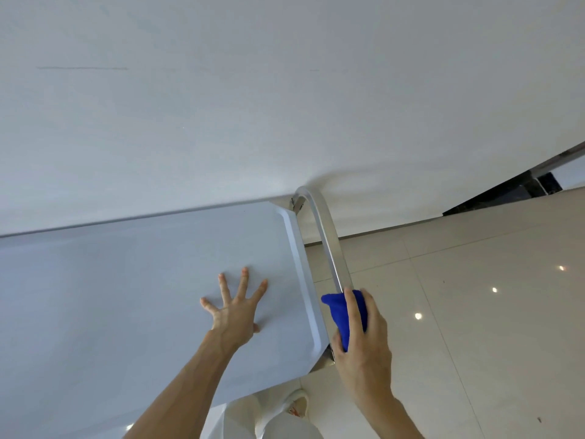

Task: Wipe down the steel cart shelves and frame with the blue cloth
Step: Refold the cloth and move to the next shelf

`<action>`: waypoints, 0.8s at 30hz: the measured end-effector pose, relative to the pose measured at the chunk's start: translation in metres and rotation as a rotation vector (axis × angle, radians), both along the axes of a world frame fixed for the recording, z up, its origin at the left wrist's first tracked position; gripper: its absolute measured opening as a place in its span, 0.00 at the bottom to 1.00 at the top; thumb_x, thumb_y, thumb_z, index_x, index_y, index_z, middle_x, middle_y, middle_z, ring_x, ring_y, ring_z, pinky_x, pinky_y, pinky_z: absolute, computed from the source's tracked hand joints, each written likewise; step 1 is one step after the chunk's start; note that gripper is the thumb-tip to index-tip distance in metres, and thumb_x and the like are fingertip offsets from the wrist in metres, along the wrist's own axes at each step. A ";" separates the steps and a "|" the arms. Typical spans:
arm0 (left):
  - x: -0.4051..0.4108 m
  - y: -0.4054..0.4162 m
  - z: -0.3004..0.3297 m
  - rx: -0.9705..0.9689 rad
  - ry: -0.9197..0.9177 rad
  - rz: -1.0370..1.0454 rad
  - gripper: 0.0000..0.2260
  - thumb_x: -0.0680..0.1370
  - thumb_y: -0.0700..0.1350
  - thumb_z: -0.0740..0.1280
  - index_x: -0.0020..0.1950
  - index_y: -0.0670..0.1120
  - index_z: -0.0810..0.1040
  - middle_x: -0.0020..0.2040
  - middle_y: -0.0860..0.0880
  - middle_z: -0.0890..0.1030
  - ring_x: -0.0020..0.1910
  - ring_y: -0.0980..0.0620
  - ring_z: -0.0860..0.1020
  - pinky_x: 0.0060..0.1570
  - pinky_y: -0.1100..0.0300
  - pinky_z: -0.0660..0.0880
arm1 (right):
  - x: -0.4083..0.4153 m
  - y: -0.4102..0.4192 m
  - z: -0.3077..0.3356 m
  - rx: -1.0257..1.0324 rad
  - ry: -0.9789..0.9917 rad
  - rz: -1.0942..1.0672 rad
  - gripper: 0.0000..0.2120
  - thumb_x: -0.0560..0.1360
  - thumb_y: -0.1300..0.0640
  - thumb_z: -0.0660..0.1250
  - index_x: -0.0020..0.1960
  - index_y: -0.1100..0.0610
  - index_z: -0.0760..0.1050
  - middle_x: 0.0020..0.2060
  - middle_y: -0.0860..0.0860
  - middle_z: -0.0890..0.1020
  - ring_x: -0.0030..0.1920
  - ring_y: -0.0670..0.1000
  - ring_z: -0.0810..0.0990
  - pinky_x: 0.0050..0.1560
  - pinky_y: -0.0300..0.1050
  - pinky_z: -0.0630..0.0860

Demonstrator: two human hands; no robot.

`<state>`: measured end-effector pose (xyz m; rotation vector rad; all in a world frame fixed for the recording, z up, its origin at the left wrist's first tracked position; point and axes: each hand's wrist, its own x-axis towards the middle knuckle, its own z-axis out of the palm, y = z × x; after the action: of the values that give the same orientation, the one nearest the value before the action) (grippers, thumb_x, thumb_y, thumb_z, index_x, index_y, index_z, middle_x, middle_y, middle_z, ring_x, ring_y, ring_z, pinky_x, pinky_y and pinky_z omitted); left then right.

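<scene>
Your right hand (pixel 361 337) clamps the blue cloth (pixel 340 315) around the cart handle (pixel 326 236), near the top shelf's (pixel 142 280) right front corner. The handle's long axis runs away from you toward the wall; wipe along it. Your left hand (pixel 234 312) presses flat on the shelf, fingers spread.

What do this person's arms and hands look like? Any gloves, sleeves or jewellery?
Both forearms are bare as far as the picture shows: no sleeves in view. The left hand and the right hand wear no gloves, and no rings, watch or bracelets show. The fingers are slender. Below, pale trousers and a white shoe are visible.
</scene>
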<state>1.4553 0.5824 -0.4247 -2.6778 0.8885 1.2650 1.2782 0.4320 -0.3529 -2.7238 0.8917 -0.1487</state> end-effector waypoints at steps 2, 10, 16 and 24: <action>-0.001 0.000 0.001 -0.016 -0.003 0.010 0.44 0.78 0.50 0.69 0.79 0.62 0.37 0.78 0.48 0.28 0.73 0.30 0.29 0.63 0.19 0.51 | 0.021 -0.007 0.007 -0.014 0.048 -0.008 0.41 0.70 0.58 0.76 0.77 0.52 0.61 0.71 0.57 0.69 0.55 0.60 0.77 0.41 0.53 0.83; -0.006 0.004 0.002 -0.062 -0.018 0.044 0.42 0.78 0.51 0.69 0.79 0.63 0.40 0.79 0.51 0.30 0.75 0.33 0.29 0.64 0.20 0.51 | 0.105 -0.030 0.014 -0.113 0.113 0.014 0.39 0.74 0.58 0.69 0.79 0.51 0.54 0.72 0.55 0.64 0.52 0.58 0.74 0.46 0.51 0.80; -0.004 0.001 0.001 -0.079 -0.015 0.068 0.44 0.77 0.49 0.72 0.79 0.63 0.43 0.79 0.52 0.31 0.75 0.33 0.30 0.63 0.18 0.49 | 0.034 -0.009 -0.012 -0.221 -0.043 -0.027 0.40 0.69 0.59 0.73 0.78 0.51 0.61 0.71 0.57 0.68 0.55 0.60 0.74 0.44 0.53 0.82; -0.009 0.017 -0.010 -0.238 -0.128 0.076 0.36 0.77 0.50 0.71 0.79 0.61 0.55 0.81 0.54 0.44 0.79 0.41 0.39 0.65 0.22 0.49 | -0.024 0.009 -0.040 -0.133 -0.241 -0.045 0.38 0.72 0.61 0.72 0.78 0.53 0.61 0.71 0.59 0.67 0.60 0.61 0.74 0.50 0.55 0.82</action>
<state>1.4461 0.5994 -0.4349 -2.9626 0.9854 1.0454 1.2545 0.4409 -0.3930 -2.7280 0.9013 -0.5514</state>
